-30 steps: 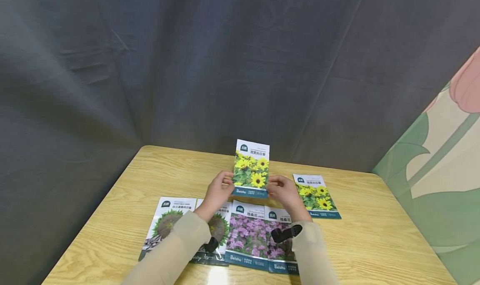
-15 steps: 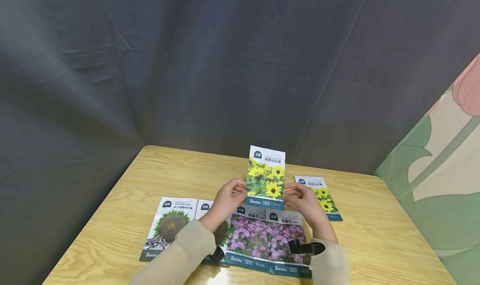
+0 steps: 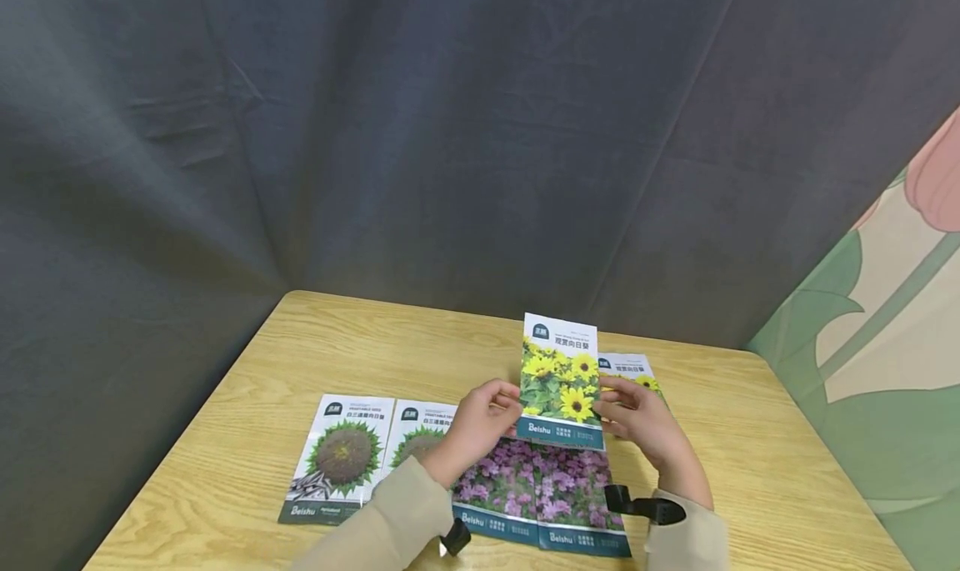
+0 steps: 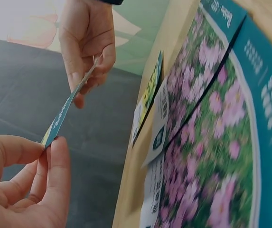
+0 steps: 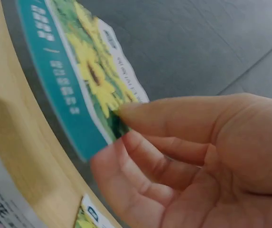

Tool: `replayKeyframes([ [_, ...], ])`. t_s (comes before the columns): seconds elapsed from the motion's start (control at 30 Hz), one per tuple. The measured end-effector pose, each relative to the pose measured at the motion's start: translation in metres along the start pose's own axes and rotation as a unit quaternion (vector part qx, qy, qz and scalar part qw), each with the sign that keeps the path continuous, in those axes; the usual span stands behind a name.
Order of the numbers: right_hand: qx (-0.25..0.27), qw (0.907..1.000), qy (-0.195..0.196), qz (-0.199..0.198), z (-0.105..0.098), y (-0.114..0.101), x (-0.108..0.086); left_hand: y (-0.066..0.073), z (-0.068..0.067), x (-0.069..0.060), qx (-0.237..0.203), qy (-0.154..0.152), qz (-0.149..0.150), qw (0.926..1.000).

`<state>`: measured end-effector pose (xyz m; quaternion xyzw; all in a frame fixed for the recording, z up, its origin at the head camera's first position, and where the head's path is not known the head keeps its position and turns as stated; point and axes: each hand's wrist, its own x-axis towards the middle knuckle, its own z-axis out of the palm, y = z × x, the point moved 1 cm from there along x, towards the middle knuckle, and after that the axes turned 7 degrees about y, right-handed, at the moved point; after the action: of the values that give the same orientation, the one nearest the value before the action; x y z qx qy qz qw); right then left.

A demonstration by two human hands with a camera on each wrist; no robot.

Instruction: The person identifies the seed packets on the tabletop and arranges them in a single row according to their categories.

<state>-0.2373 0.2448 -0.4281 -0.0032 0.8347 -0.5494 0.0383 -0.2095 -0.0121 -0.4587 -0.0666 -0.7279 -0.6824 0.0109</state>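
Note:
A seed packet with yellow sunflowers [image 3: 560, 379] is held up above the table between both hands. My left hand [image 3: 483, 421] pinches its left edge between thumb and fingers, as the left wrist view also shows. On the opposite edge, my right hand [image 3: 648, 425] pinches the packet with thumb and fingers. Behind the right hand, a second yellow sunflower packet [image 3: 628, 365] lies on the table, partly hidden. Below the raised packet are two pink-flower seed packets [image 3: 573, 488], side by side, their tops covered in the head view.
Two seed packets with large sunflower heads [image 3: 341, 458] lie at the left, one partly behind the left arm. The wooden table [image 3: 750, 454] meets a dark grey curtain [image 3: 450, 137] at the back. A floral-patterned cloth [image 3: 885, 346] hangs on the right.
Both hands have carried the raised sunflower packet to the right and nearer the person. It now covers the tops of the pink-flower packets and part of the other yellow packet.

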Motion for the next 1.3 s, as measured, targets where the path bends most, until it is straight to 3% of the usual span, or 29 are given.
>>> replayKeyframes([
  [0.47,-0.039,0.9977,0.053,0.013,-0.021,0.000,-0.007,-0.005,0.029,-0.014,-0.048,-0.026,-0.032,0.9980],
  [0.7,-0.056,0.9952,0.076,0.026,-0.031,0.005,-0.010,-0.012,0.042,-0.021,-0.048,-0.048,-0.056,0.9961],
  [1.1,-0.101,0.9886,0.086,0.071,-0.049,0.017,-0.017,-0.014,0.073,-0.027,-0.058,-0.082,-0.103,0.9896],
  [1.3,-0.109,0.9876,0.083,0.076,-0.054,0.018,-0.022,-0.013,0.084,-0.032,-0.047,-0.082,-0.107,0.9898],
])
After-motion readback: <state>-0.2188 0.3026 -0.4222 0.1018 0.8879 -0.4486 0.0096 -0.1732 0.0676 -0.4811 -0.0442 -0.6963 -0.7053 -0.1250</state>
